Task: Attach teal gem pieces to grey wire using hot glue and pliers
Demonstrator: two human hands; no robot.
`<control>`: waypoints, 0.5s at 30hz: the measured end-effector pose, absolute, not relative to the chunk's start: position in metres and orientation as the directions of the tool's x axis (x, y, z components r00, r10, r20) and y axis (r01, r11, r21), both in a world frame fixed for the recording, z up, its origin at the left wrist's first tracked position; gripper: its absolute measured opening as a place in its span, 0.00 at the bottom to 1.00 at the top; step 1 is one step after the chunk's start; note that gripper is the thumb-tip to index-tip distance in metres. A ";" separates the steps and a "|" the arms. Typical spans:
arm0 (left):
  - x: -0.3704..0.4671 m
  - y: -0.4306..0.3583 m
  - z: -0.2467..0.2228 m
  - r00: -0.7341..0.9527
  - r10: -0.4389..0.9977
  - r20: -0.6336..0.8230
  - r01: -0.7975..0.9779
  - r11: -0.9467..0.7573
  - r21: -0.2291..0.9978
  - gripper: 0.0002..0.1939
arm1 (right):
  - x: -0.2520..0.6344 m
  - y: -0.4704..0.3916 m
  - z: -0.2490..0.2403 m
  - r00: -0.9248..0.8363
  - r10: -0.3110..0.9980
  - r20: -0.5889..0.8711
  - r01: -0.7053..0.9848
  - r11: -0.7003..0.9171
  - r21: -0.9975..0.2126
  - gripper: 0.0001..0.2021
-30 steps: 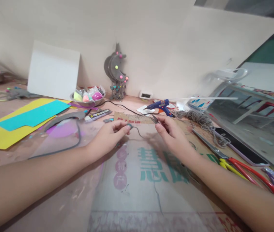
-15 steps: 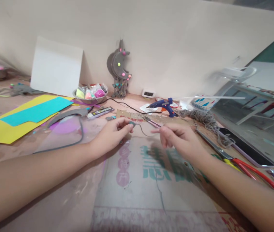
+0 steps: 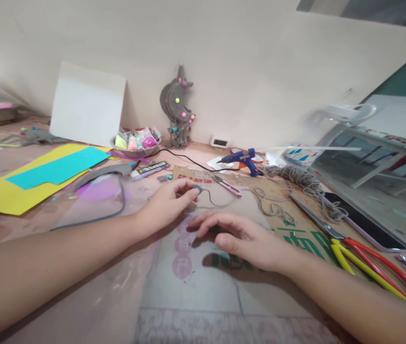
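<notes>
My left hand (image 3: 169, 203) is closed in a pinch on a small dark grey-green coil of yarn (image 3: 197, 188), held just over the plastic-covered cardboard sheet (image 3: 188, 296). From the coil a thin grey yarn strand (image 3: 213, 203) trails to the right, toward loose loops (image 3: 274, 208) on the cardboard. Nearer to me, my right hand (image 3: 239, 239) hovers over the sheet's printed characters with fingers apart and nothing in them. A pink utility knife (image 3: 227, 186) lies just beyond both hands.
To the right lie scissors (image 3: 364, 258) with red and yellow handles, a phone (image 3: 368, 222) and a heap of grey yarn (image 3: 299, 179). Behind are a blue glue gun (image 3: 242, 160), a bowl of clay packets (image 3: 136, 150) and a moon ornament (image 3: 177, 102). Coloured sheets (image 3: 59, 167) lie left.
My right hand has come off the yarn strand, moving left and nearer to me, and its fingers have opened. My left hand keeps its pinch in nearly the same place.
</notes>
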State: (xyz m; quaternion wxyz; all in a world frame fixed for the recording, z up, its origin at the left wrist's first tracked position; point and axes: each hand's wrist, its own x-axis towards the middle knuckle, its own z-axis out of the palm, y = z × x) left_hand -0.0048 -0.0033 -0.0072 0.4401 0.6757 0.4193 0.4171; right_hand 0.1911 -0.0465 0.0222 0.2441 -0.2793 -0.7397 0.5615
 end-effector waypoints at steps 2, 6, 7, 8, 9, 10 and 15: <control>-0.005 -0.003 -0.008 0.304 0.931 0.200 0.207 -0.270 0.940 0.12 | 0.190 -0.046 0.021 -0.707 0.707 -0.002 0.182 0.180 -0.967 0.16; -0.005 -0.004 -0.008 0.352 0.919 0.177 0.212 -0.263 0.941 0.13 | 0.194 -0.038 0.016 -0.340 0.921 0.191 0.403 0.326 -0.855 0.10; -0.005 -0.005 -0.007 0.378 0.910 0.172 0.208 -0.265 0.942 0.14 | 0.195 -0.035 0.014 -0.281 0.928 0.246 0.461 0.355 -0.813 0.10; -0.005 -0.006 -0.005 0.405 0.898 0.171 0.212 -0.275 0.938 0.14 | 0.196 -0.032 0.012 -0.259 0.926 0.274 0.495 0.371 -0.786 0.13; -0.005 -0.007 -0.003 0.428 0.886 0.176 0.229 -0.294 0.928 0.14 | 0.197 -0.029 0.010 -0.263 0.923 0.281 0.508 0.380 -0.773 0.15; -0.005 -0.008 -0.001 0.445 0.877 0.183 0.259 -0.321 0.911 0.14 | 0.197 -0.027 0.008 -0.280 0.918 0.281 0.506 0.390 -0.770 0.17; -0.005 -0.012 0.006 0.458 0.869 0.189 0.406 -0.394 0.825 0.11 | 0.192 -0.026 0.002 -0.302 0.905 0.299 0.481 0.416 -0.772 0.13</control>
